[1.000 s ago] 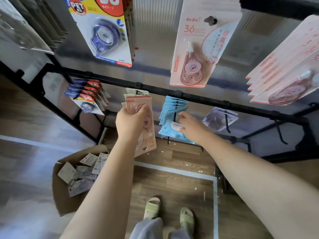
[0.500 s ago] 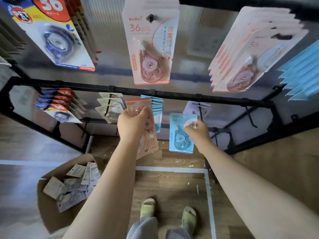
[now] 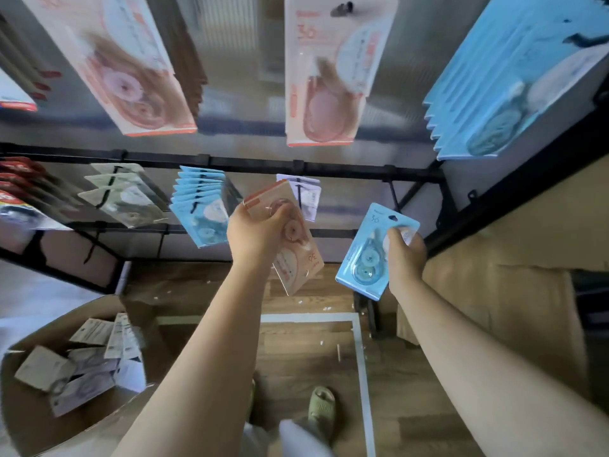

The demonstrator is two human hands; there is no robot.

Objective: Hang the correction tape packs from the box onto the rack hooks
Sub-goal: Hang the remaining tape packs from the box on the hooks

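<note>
My left hand [image 3: 257, 232] grips a small stack of pink correction tape packs [image 3: 298, 255] in front of the lower rack rail. My right hand [image 3: 405, 255] holds one blue pack [image 3: 369, 258] by its right edge, free of any hook, lower right of the rail. A cardboard box [image 3: 39, 433] on the floor at lower left holds several more packs [image 3: 95, 361]. The black rack [image 3: 250, 161] carries hooks with blue packs [image 3: 201, 206], clear packs [image 3: 128, 196] and lilac packs [image 3: 308, 192] on the lower row.
The upper row hangs close to the camera: pink packs [image 3: 324, 77], more pink packs [image 3: 122, 67] at left and a thick blue bunch [image 3: 514, 80] at right. Red-topped packs [image 3: 16, 186] hang far left. Wooden floor with white tape lines [image 3: 361, 364] and my sandalled foot [image 3: 321, 404] lie below.
My right hand has pulled a blue pack off the lower blue hook and carried it right and outward. The view has swung right; my left hand keeps its pink stack.
</note>
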